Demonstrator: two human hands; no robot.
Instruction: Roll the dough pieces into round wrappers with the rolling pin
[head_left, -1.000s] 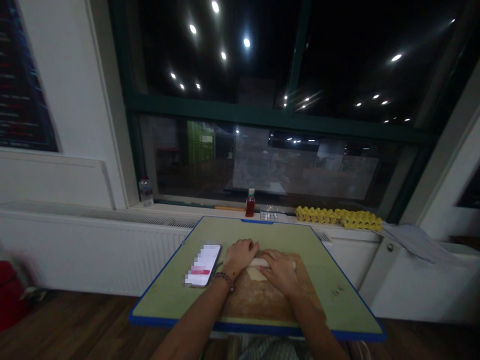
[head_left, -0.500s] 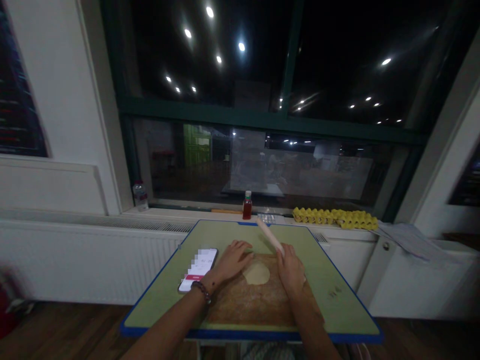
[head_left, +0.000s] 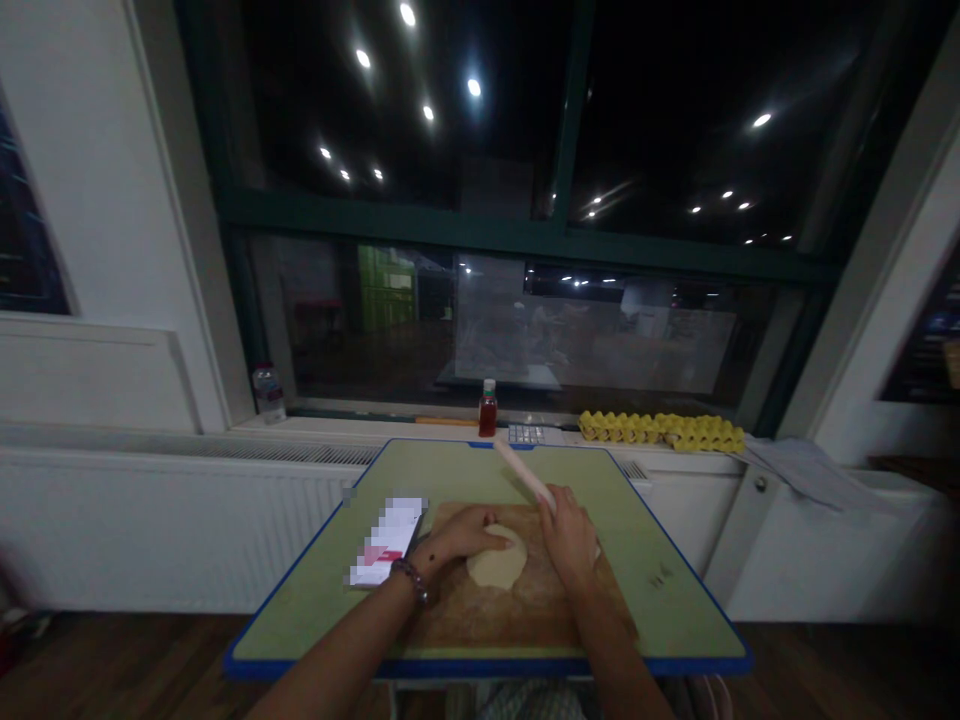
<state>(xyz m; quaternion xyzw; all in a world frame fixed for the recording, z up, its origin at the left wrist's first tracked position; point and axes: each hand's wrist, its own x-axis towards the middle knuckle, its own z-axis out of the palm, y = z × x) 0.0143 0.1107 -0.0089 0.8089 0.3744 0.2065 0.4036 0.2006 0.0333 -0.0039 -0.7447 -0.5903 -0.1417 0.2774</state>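
Toward the near edge of the pale green, blue-rimmed table, a thin, round, cream-coloured sheet of dough lies on a rectangular brown wooden board, slightly nearer the board's left edge. The left hand touches the dough's far-left rim; whether it pinches, I cannot tell. The right hand is closed around the near end of a pale, slim, cylindrical rolling pin, which slants toward the table's far edge. The dough should prove light, limp and easily torn, best taken gently by its rim; the pin looks stiff, well held at an end.
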